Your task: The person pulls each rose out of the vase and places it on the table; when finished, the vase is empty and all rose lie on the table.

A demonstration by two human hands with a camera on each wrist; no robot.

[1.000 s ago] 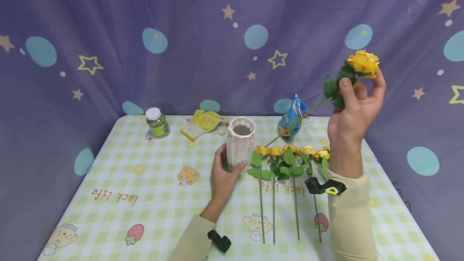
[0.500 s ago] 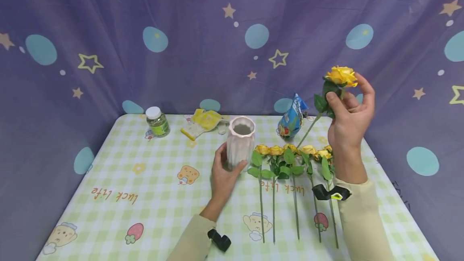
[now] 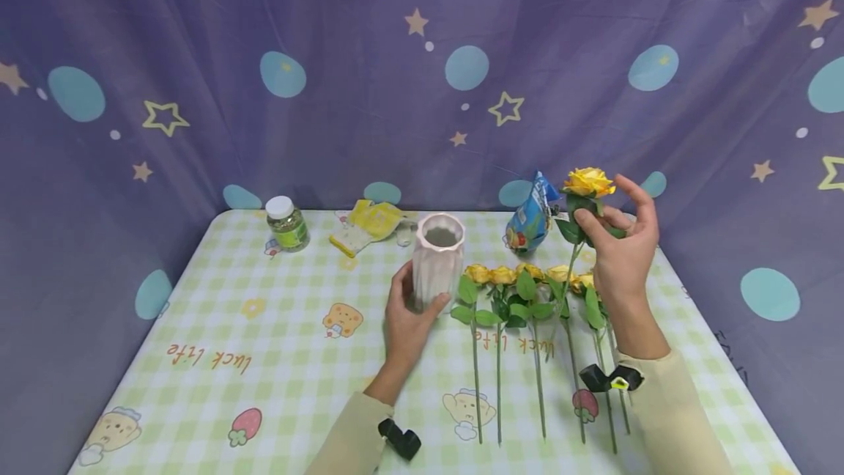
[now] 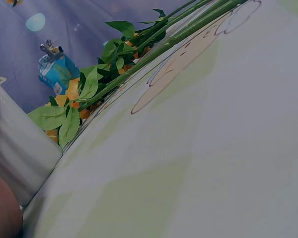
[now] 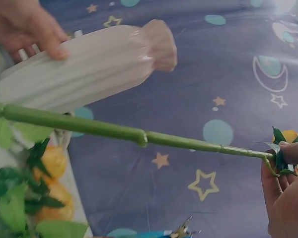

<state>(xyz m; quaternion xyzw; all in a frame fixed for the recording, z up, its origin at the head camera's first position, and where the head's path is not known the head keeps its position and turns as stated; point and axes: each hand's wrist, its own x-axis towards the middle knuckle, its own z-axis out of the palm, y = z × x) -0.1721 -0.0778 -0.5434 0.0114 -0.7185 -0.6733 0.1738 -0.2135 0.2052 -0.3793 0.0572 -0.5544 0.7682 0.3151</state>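
My left hand (image 3: 410, 317) wraps its fingers and thumb around the lower part of a pale fluted vase (image 3: 437, 270), which stands upright on the table. Only dark interior shows through the vase's mouth. Above the right side of the table, my right hand (image 3: 623, 248) pinches a yellow artificial rose (image 3: 589, 183) just below its bloom, among the leaves. The rose's green stem (image 5: 114, 130) hangs down and crosses in front of the vase in the right wrist view. Several more yellow roses (image 3: 502, 275) lie in a row right of the vase, stems toward me.
A blue snack bag (image 3: 530, 218) with a metal clip (image 4: 50, 48) stands behind the roses. At the back left are a white-lidded jar (image 3: 287, 224) and a crumpled yellow and white packet (image 3: 369, 224). A purple curtain (image 3: 343, 94) rises behind the checkered table (image 3: 198, 402).
My right hand has come down and to the left with the rose, whose stem now hangs more steeply. The left hand and vase have stayed in place.
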